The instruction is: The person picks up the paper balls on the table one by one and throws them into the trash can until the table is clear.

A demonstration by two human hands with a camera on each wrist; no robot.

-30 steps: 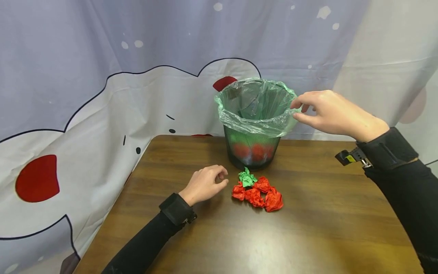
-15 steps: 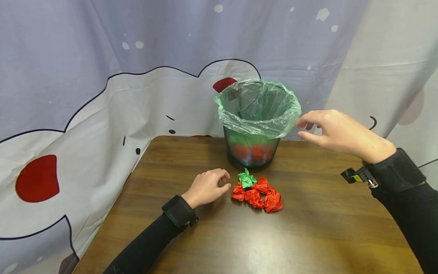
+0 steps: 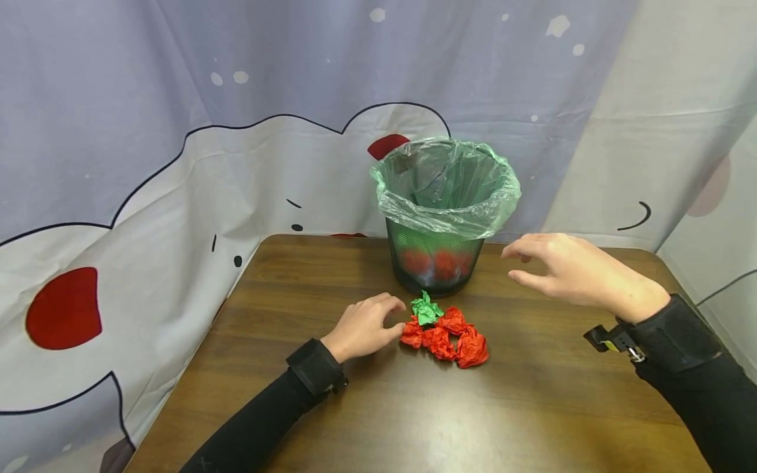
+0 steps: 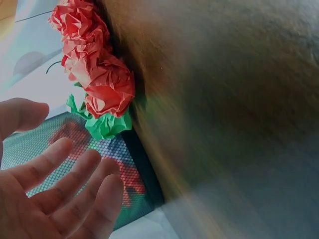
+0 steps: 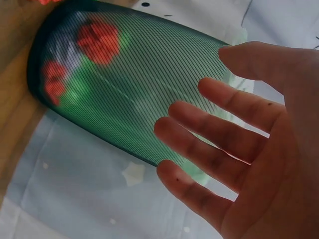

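Several crumpled red paper balls [image 3: 472,346] lie bunched on the wooden table, with a crumpled green paper ball [image 3: 426,309] at their back left. My left hand [image 3: 365,328] is at the left side of the bunch, thumb and fingers parted and nothing held; its fingertips come close to the nearest red ball, and I cannot tell if they touch. In the left wrist view the paper balls [image 4: 107,84] sit beyond the spread fingers. My right hand [image 3: 562,272] hovers right of the mesh bin with relaxed fingers and an empty palm, also seen in the right wrist view.
Behind the paper balls stands a black mesh wastebasket [image 3: 434,263] lined with a green plastic bag [image 3: 455,220]. Red crumpled balls show through its mesh near the bottom. A patterned curtain [image 3: 284,171] hangs behind the table [image 3: 520,407].
My right hand has come down from beside the bin's rim towards the table. My left hand has moved slightly right, nearer the paper balls, its fingers more parted. The bin and balls stay put.
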